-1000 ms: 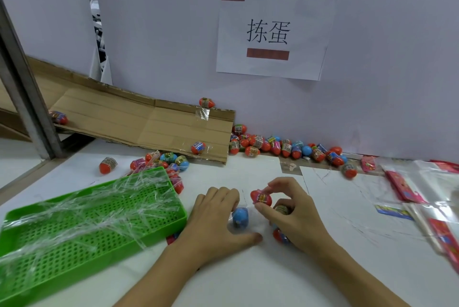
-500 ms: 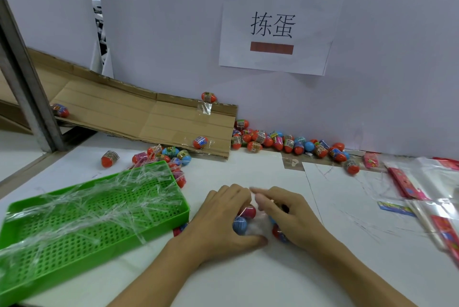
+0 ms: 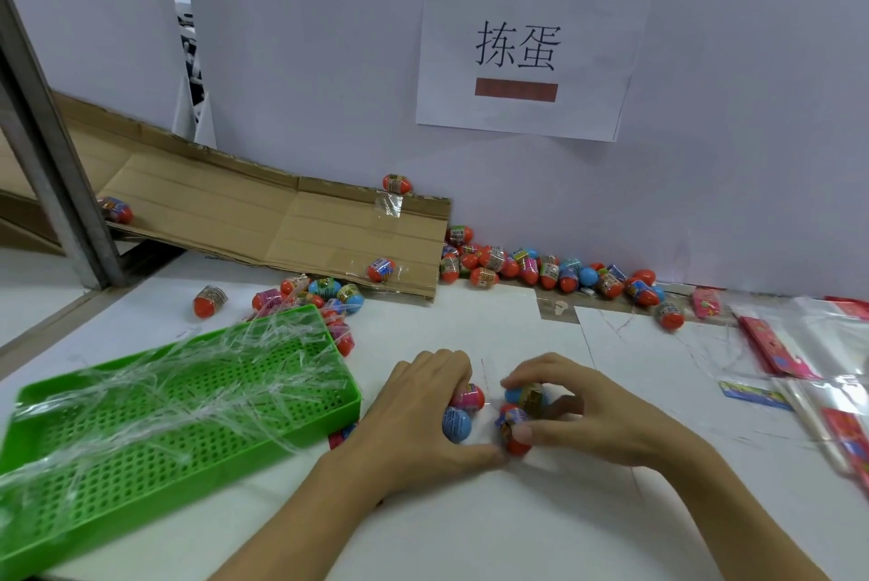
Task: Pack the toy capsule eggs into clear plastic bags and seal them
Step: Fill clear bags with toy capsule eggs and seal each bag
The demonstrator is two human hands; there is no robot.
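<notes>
A small cluster of toy capsule eggs [image 3: 489,416] is gathered on the white table [image 3: 470,533], just right of the green perforated tray [image 3: 155,420], which is taken as the landmark. Four eggs can be counted in the cluster; more may be hidden under the palms. The left hand [image 3: 423,416] is curled over a blue egg [image 3: 456,424] and a red-and-pink egg [image 3: 468,396]. The right hand [image 3: 583,416] is curled round a blue-topped egg [image 3: 526,394], and its thumb is pressed on a red egg [image 3: 515,432].

Crumpled clear film [image 3: 188,373] is spread across the tray. A handful of loose eggs [image 3: 319,293] is piled against the tray's far corner, and a single red egg [image 3: 209,300] is set apart beyond its far edge. Behind the tray a flattened cardboard sheet [image 3: 282,227] is propped as a ramp, with three eggs seen on it. A row of well over a dozen eggs [image 3: 545,272] lies along the wall, right of the cardboard. Far right of the tray, clear plastic bags [image 3: 827,331] and red printed cards [image 3: 771,347] are laid out. One paper sign [image 3: 531,48] is taped to the wall.
</notes>
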